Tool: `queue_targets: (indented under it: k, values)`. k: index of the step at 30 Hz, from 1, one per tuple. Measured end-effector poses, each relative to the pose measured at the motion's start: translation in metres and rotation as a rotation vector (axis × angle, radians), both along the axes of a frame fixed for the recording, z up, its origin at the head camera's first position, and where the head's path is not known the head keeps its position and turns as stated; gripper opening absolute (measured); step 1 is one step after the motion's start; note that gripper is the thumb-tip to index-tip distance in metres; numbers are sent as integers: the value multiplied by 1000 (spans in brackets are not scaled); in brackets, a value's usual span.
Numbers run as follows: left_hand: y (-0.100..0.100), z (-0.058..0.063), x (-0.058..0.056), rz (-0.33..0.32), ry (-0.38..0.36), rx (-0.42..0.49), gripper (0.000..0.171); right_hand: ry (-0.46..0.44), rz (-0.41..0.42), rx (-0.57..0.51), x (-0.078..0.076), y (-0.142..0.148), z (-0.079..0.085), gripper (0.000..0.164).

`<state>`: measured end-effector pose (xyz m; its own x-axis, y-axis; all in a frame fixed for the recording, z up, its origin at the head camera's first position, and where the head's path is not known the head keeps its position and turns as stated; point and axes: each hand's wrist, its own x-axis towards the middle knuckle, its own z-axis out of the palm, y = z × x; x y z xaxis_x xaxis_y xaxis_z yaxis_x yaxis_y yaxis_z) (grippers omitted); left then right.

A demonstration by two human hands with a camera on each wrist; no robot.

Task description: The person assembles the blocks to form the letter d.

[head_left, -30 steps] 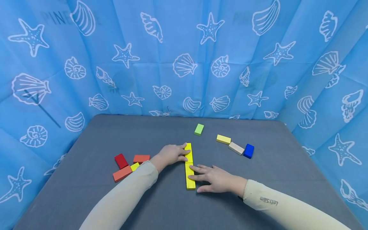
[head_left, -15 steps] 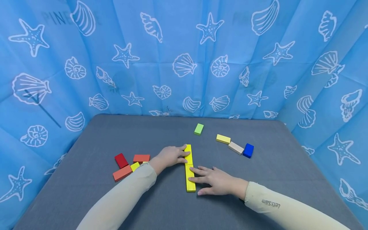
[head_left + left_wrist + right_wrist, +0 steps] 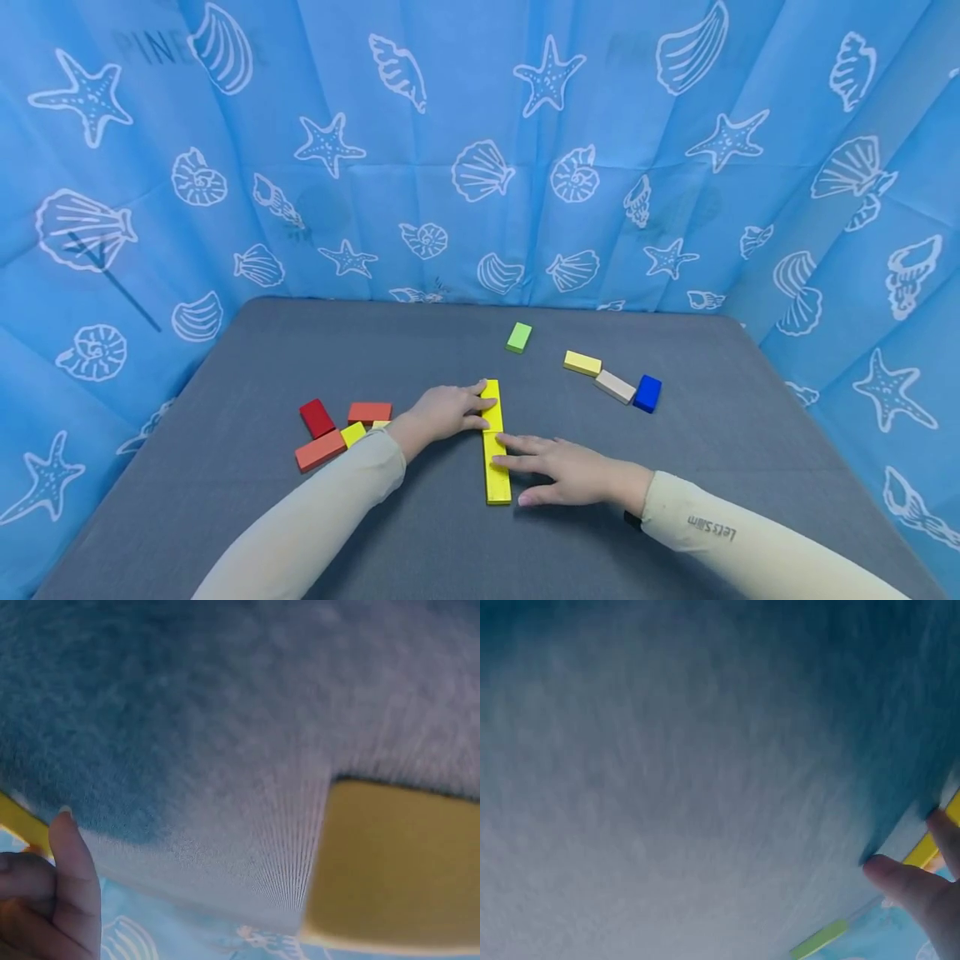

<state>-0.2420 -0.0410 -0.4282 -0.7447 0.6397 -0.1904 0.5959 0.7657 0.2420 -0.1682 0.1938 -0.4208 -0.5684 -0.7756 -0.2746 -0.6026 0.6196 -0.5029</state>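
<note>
Fingers extended, my left hand [image 3: 442, 411] touches the far yellow block [image 3: 494, 417], my right hand [image 3: 567, 471] the near yellow block [image 3: 498, 485]; end to end between them, the pair runs toward the table's far edge [image 3: 405, 310].

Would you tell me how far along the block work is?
Done, apparently: two yellow blocks lie end to end. In hand: the left hand touches the far one, the right hand the near one. Possibly left: the green block and red block, outside that row.
</note>
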Motion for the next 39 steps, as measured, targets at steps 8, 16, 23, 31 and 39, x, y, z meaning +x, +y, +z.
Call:
queue_targets:
  k: [8,16,23,31,39]
  values:
    - [-5,5,-4,-21,-14,5,46,79,0,16,-9,-2,2,60]
    - [-4,8,-3,-55,2,-12,44,67,-19,70,-12,-5,-1,60]
    - [-7,3,-7,-45,36,-22,47,65,-16,57,-14,-5,1,59]
    - [-19,14,-14,30,125,35,56,42,-34,67,-14,-5,-1,62]
    - [-27,18,-21,68,99,26,59,27,-56,49,-13,-6,0,66]
